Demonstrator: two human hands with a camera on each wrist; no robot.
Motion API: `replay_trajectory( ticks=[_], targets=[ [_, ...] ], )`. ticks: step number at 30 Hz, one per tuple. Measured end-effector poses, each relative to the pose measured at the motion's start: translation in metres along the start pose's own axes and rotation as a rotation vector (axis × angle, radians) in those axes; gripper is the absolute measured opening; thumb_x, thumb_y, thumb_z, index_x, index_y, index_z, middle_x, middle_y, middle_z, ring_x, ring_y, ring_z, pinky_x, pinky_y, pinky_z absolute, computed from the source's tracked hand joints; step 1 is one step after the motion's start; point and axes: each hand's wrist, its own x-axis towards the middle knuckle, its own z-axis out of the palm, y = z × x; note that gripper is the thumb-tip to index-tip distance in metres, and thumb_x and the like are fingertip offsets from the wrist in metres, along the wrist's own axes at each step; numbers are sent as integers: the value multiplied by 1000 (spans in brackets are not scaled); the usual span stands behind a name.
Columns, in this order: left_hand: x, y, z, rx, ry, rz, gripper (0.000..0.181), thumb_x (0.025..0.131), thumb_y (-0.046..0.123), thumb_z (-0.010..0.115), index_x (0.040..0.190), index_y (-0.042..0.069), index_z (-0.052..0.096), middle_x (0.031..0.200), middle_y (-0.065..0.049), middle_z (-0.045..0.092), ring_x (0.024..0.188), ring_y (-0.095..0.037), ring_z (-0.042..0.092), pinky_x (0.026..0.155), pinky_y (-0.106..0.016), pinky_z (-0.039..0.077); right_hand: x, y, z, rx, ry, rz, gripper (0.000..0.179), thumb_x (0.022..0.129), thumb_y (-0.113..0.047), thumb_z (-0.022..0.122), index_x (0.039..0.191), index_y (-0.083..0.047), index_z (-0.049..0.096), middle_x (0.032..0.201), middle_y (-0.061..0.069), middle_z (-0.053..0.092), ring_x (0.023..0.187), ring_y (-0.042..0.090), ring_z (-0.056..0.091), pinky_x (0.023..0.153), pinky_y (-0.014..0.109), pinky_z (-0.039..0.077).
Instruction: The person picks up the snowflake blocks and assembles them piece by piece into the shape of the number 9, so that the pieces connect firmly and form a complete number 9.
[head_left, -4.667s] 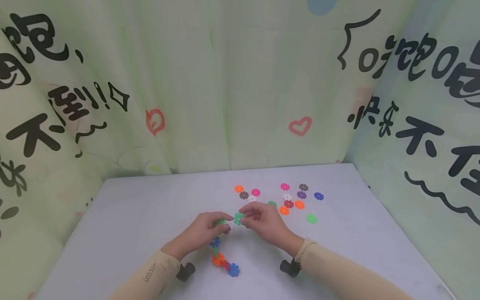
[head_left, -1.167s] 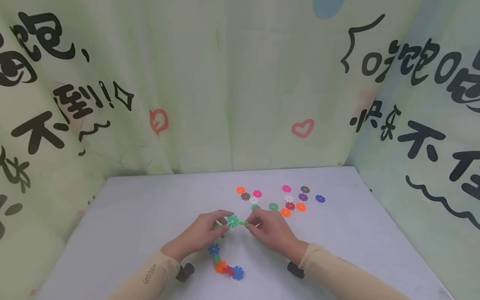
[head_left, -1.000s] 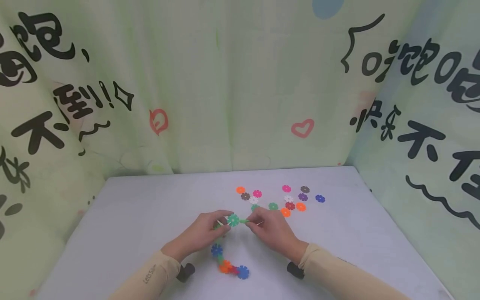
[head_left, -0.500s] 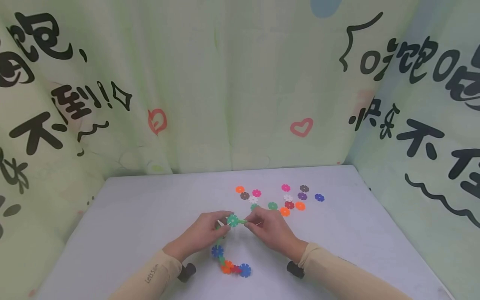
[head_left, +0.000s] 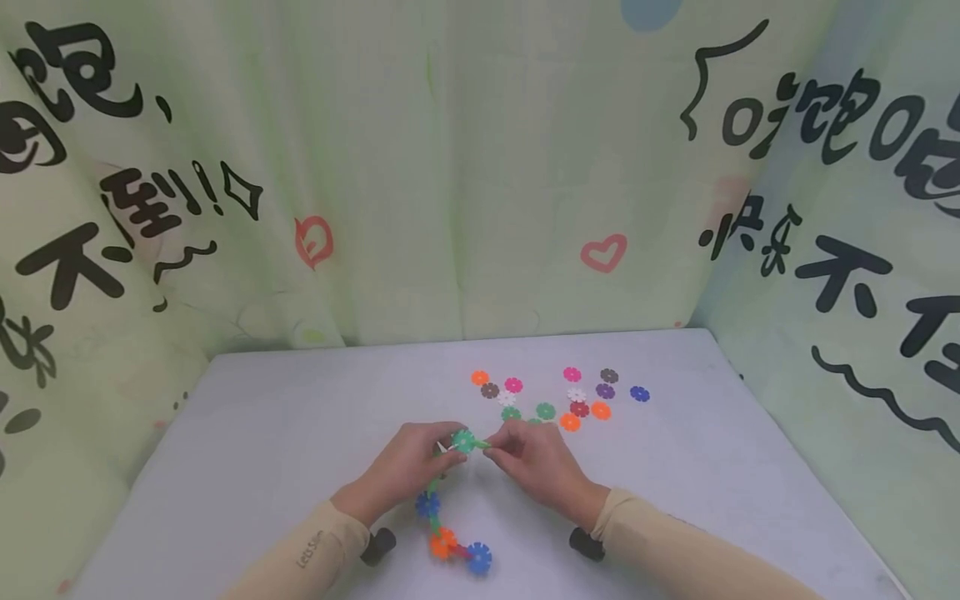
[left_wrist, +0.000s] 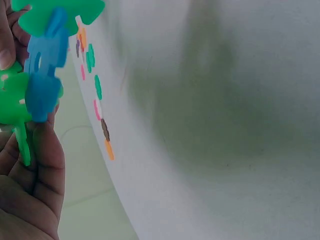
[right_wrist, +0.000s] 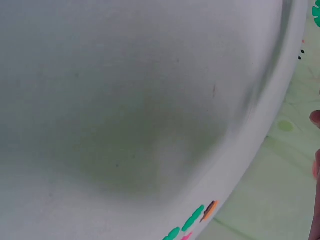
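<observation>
My left hand [head_left: 408,467] pinches a notched green flower-shaped linking disc [head_left: 464,441] at the upper end of a chain. From its fingers the chain hangs and curves toward me, passing a blue disc [head_left: 427,505] and an orange disc [head_left: 442,543] to a blue end disc [head_left: 479,558]. My right hand [head_left: 543,462] pinches a light green disc [head_left: 481,444], seen nearly edge-on, which meets the green disc's right edge. In the left wrist view, a blue disc [left_wrist: 45,75] is slotted against a bright green one [left_wrist: 10,97]. Only fingertips [right_wrist: 315,119] show in the right wrist view.
Several loose discs lie beyond my right hand on the white table [head_left: 300,417], among them a dark blue disc [head_left: 640,393] and an orange disc [head_left: 601,410]. A printed curtain [head_left: 450,167] stands behind the table. A black camera [head_left: 378,546] sits under the left wrist.
The light green disc that lay at the right of the table is now in my right hand, against the green disc. The left hand has shifted its grip to that green disc; the chain's lower end sways.
</observation>
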Motion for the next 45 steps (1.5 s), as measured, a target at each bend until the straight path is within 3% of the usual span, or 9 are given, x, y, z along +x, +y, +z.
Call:
replay_trajectory(
  ticks=[10,17,20,23,26,28,32,37,45],
  targets=[
    [-1,1,2,9,-13,40,18,92,16,74,109,19,70,85,7,65,59,-8,60,59,-26,52,-1,3,3,15,10,-71,22,80,-2,83,97,-13,74,88,-11,72,82,4,68,72,23,55],
    [-2,1,5,98,-4,9,37,92,21,74,128,15,65,91,11,63,75,-8,57,67,-26,50,-1,7,-2,-30,-63,-115,24,83,-5,81,105,-10,73,97,-5,73,89,7,70,77,24,55],
    [-2,1,4,103,5,-7,35,93,22,72,127,17,64,91,11,62,78,-10,56,68,-27,50,-3,12,-9,-78,-138,-53,29,85,-5,79,112,-10,71,104,-2,73,93,10,70,79,27,56],
    [-3,0,2,91,13,-35,31,93,22,71,123,18,64,92,11,62,78,-11,56,67,-28,50,-5,27,-19,-144,-208,82,32,87,-6,76,117,-13,70,109,-4,71,96,11,69,82,30,56],
    [-4,-2,-2,81,12,-59,31,94,23,70,123,18,64,92,10,62,78,-12,56,65,-28,50,-6,48,-33,-190,-224,234,32,89,-6,74,119,-17,70,113,-6,69,100,13,67,86,35,55],
    [-5,-4,-3,76,8,-59,32,94,23,70,125,17,64,92,10,62,79,-12,56,64,-29,50,-7,63,-43,-212,-207,292,33,89,-6,73,120,-16,70,115,-4,68,103,16,66,89,38,54],
    [-7,-6,-6,61,3,-48,33,93,21,70,126,15,65,92,10,63,79,-13,56,65,-29,50,-8,83,-60,-239,-184,305,34,87,-4,73,121,-8,69,117,3,67,107,23,64,92,44,51],
    [-8,-11,-5,58,6,-27,34,93,20,70,126,14,65,92,10,62,78,-12,56,65,-29,50,-9,96,-66,-293,-218,294,36,88,-7,73,124,-7,68,118,6,66,107,25,62,91,44,52],
    [-8,-14,-4,68,7,-4,35,93,21,70,127,15,64,92,11,63,78,-11,57,65,-29,50,-9,104,-69,-389,-216,284,35,88,-7,73,122,-4,69,100,2,63,91,21,59,84,42,52]
  ],
)
